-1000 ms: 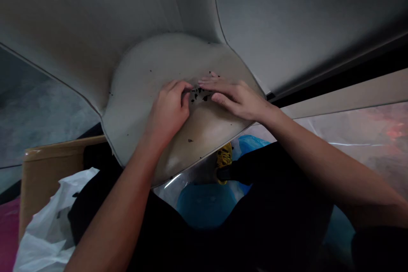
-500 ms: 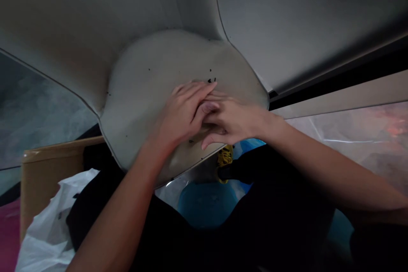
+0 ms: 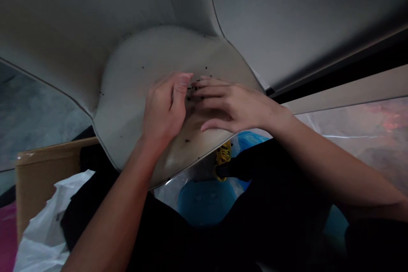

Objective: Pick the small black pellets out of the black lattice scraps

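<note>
My left hand (image 3: 164, 108) is turned on its edge over the pale chair seat (image 3: 124, 106). Its thumb points up along the side of the slightly blurred, cupped hand, whose fingers are partly hidden; I see nothing in it. Facing it from the right, my right hand (image 3: 228, 104) lies palm down with fingers and thumb spread, touching or just above the seat. Small dark bits (image 3: 193, 89) are gathered in the narrow gap between the two hands, some by the right fingertips. A few more specks are scattered over the seat, one larger bit (image 3: 187, 140) near its front.
The chair's curved back (image 3: 127, 4) rises behind the seat, beside another grey panel (image 3: 287, 21). At lower left stand a cardboard box (image 3: 47, 178) and a white plastic bag (image 3: 47, 221). Below the seat are a blue plastic surface (image 3: 207, 199) and a yellow laced shoe (image 3: 223, 153).
My hands have come apart from their overlap: the left moved left and turned on edge, while the right stayed nearly in place. The dark bits between them are now uncovered.
</note>
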Available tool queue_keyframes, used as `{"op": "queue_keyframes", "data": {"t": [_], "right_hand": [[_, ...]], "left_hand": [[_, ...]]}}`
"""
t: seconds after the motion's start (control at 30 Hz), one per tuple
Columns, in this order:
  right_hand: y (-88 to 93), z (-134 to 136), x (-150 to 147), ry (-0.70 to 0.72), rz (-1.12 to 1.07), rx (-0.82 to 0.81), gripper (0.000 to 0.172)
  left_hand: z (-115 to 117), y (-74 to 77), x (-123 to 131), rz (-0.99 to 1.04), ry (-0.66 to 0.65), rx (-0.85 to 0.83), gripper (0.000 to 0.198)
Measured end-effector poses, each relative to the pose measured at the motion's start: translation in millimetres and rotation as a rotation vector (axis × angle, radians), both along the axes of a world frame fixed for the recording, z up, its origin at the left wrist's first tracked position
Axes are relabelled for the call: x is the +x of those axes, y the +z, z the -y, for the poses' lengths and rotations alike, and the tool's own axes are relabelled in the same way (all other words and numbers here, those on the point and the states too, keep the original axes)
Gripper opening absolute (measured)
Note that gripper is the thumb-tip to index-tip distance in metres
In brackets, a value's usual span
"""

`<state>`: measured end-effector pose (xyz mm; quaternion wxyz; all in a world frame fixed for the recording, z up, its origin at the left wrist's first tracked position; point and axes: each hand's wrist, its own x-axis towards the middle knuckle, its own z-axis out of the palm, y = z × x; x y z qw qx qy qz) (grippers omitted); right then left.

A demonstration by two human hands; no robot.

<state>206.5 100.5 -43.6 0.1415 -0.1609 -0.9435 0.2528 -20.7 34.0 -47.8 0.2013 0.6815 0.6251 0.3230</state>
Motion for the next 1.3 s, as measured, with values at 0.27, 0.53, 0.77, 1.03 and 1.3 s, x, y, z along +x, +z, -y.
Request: {"op": "queue_keyframes", "data": {"t": [0.27,0.53,0.77,1.03,1.3], "right_hand": [[-56.8,-49,5,-0.339,0.078,-0.119,0.112],[-30.8,-12,7,-0.092,-0.018,-0.289,0.093],[-46.9,-27,12,-0.281,0.036,-0.222,0.112],[-34.2,-6,10,-0.153,0.052,-0.262,0.095],[-58.3,-43,16,-0.317,0.064,-0.127,0.116]], "left_hand": [[-10,-16.3,-7,0.117,0.240,0.035,0.038],[-12,-23.0,-9,0.127,0.243,-0.004,0.032],[-13,-23.5,-10,0.138,0.231,-0.012,0.034],[-12,-16.4,-9,0.182,0.207,0.026,0.032],[-12,-21.6,-7,0.164,0.201,0.000,0.030]]}}
